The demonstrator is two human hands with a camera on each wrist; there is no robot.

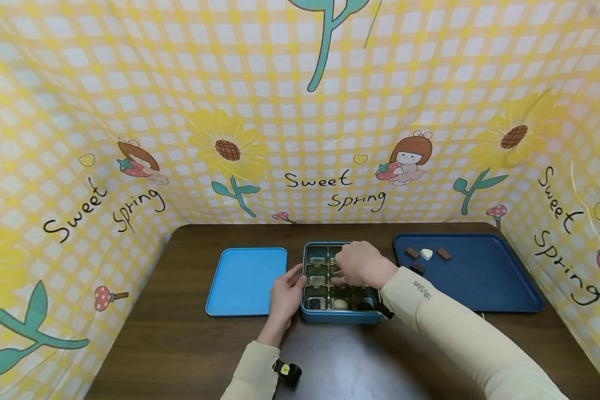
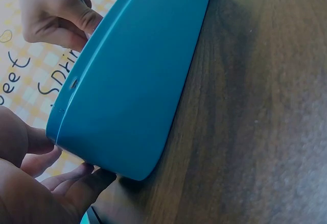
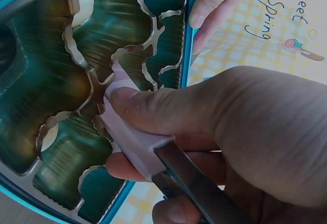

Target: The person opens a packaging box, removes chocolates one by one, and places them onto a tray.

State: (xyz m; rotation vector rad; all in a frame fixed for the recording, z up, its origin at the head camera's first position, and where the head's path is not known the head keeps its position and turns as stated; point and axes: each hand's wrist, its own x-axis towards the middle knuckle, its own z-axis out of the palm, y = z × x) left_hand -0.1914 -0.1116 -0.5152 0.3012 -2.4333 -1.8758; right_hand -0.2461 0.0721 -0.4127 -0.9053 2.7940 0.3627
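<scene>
1. I am steadying the teal tin (image 1: 339, 316) with my left hand (image 1: 286, 294), fingers straight and relaxed against its left wall; the tin is sitting on the dark table (image 1: 180, 344) between the light blue lid (image 1: 245, 280) and the dark blue tray (image 1: 480, 278).
2. I am holding my right hand (image 1: 362, 264) over the tin's middle compartments, thumb and fingers clamped on a pair of tongs (image 3: 138, 142) with pale tips.
3. I am lowering the tong tips (image 3: 118, 78) into the scalloped divider insert (image 3: 76, 55). I cannot tell whether a chocolate is sitting between them; the right wrist view is showing only the tips against a compartment wall.
4. Judgement: the step is going best if I am keeping the tips upright and centred over one compartment, clear of the thin divider edges, which are looking easy to bend or catch.
5. Judgement: I am keeping the left hand pressing lightly so the tin is not sliding while the tongs are working.
6. Pieces are lying in the front-row cells, one pale piece (image 1: 340, 304) among them; several loose chocolates (image 1: 426, 254) are waiting on the tray, well apart from the tin.
</scene>
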